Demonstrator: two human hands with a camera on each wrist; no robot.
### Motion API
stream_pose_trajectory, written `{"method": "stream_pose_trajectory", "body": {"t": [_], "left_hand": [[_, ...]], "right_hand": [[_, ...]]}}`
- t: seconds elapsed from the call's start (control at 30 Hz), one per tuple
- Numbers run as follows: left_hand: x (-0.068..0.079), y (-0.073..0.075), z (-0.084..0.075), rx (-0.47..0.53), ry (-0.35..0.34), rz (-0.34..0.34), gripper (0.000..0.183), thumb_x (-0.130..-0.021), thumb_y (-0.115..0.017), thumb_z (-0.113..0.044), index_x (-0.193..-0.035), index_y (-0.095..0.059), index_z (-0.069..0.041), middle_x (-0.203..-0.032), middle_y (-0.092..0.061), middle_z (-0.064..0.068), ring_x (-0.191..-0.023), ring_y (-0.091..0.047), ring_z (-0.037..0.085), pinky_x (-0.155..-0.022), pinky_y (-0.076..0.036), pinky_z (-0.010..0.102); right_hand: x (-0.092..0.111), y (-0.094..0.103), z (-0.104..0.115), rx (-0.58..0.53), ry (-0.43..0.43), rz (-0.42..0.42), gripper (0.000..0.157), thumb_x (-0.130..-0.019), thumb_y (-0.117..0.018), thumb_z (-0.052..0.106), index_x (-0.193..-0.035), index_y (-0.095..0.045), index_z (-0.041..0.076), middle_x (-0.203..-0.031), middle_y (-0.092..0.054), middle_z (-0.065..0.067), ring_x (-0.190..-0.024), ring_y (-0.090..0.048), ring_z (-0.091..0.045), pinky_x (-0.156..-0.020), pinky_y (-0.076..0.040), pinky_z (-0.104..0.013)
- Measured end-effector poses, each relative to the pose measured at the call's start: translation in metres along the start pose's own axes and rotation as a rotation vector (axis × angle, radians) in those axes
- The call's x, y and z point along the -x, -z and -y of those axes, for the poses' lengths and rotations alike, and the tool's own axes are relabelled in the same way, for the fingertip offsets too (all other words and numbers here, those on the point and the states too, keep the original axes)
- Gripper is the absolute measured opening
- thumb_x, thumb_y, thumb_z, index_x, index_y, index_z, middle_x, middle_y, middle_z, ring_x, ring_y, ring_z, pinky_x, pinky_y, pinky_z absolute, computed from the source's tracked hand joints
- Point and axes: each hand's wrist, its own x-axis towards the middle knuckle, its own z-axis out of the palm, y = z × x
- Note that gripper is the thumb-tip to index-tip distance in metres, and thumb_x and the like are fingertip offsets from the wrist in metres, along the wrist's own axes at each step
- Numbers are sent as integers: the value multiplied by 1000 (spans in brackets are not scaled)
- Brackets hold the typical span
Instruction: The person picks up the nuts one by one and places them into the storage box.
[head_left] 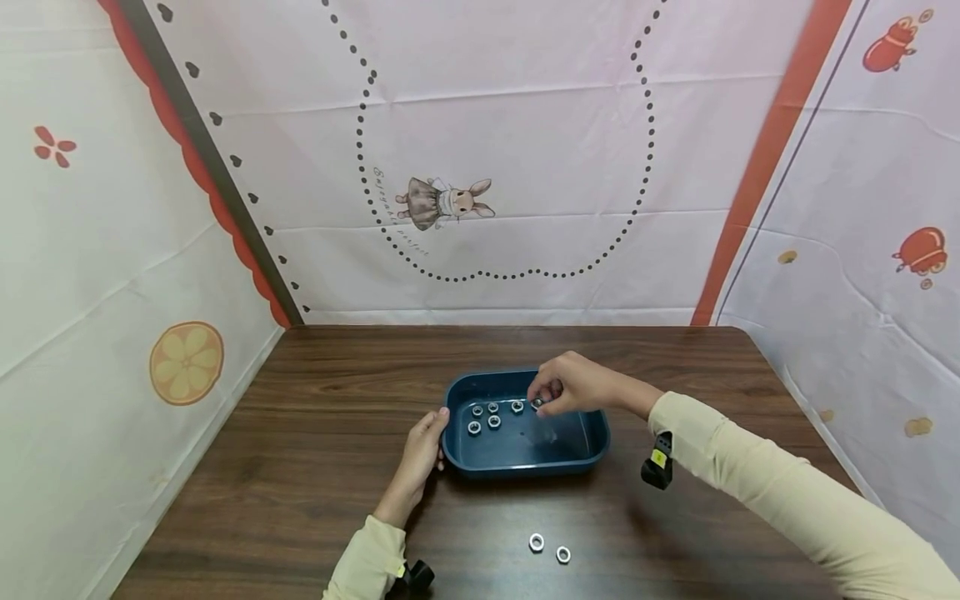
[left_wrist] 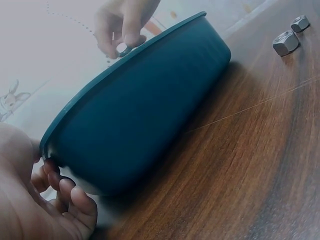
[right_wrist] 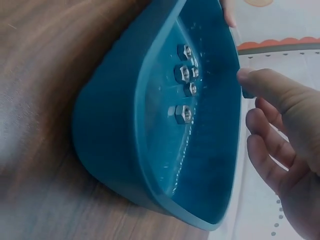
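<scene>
- Head view: a dark blue tray (head_left: 592, 446) is seen on the worktop (head_left: 315, 433), directly beneath the right hand (head_left: 570, 385) and just right of the left hand (head_left: 422, 446).
- Five nuts (head_left: 493, 414) lie inside the tray, to the left of the right hand; two more nuts (head_left: 549, 548) lie on the worktop, nearer the person than both hands.
- Dark wood grain is shown on the worktop; printed pale cloth hangs behind and at both sides.
- A single nut (left_wrist: 122, 49) is pinched between the curled right fingertips over the tray.
- The tray's left rim is touched by the left hand, fingers relaxed.
</scene>
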Motion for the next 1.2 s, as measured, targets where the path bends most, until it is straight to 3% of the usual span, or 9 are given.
{"method": "stream_pose_trajectory", "body": {"t": [0.37, 0.63, 0.87, 1.03, 1.2], "left_hand": [[0, -1, -1, -3, -1, -3, 47, -108, -46, -48, -85, -50, -7, -65, -43, -1, -60, -42, 14, -51, -40, 24], [-1, -3, -1, -3, -8, -9, 46, -108, -45, -47, -85, -50, -8, -65, -43, 0, -60, -42, 14, -51, -39, 24], [-2, -2, -1, -3, 5, -4, 46, -108, -46, -47, -85, -50, -8, -64, -43, -1, -60, -42, 15, -51, -39, 25], [-3, -2, 0, -10, 17, 22, 44, -111, -42, -38, -86, -50, -2, -64, -43, 0, -60, -43, 17, -52, -41, 27], [-1, -1, -2, -7, 5, 17, 44, -111, -42, -38, -85, -49, -3, -64, -42, 1, -60, -42, 17, -51, -40, 27]], "right_hand": [[-26, -10, -13, 26, 54, 138, 20, -92, -77, 10, -112, -76, 4, -73, -61, 7, -60, -48, 0, -58, -44, -21], [-40, -18, -18, 104, 48, 192, 19, -91, -79, 11, -109, -77, 7, -78, -62, 7, -64, -50, 1, -61, -45, -19], [-49, -30, -21, 180, 34, 243, 18, -91, -79, 14, -108, -78, 9, -76, -60, 6, -60, -46, 0, -58, -40, -18], [-52, -38, -22, 218, 17, 274, 17, -91, -79, 15, -108, -79, 11, -76, -60, 9, -60, -46, 1, -59, -40, -18], [-56, -44, -23, 251, 1, 295, 18, -91, -79, 13, -109, -79, 12, -66, -56, 11, -56, -45, 0, -57, -39, -18]]}}
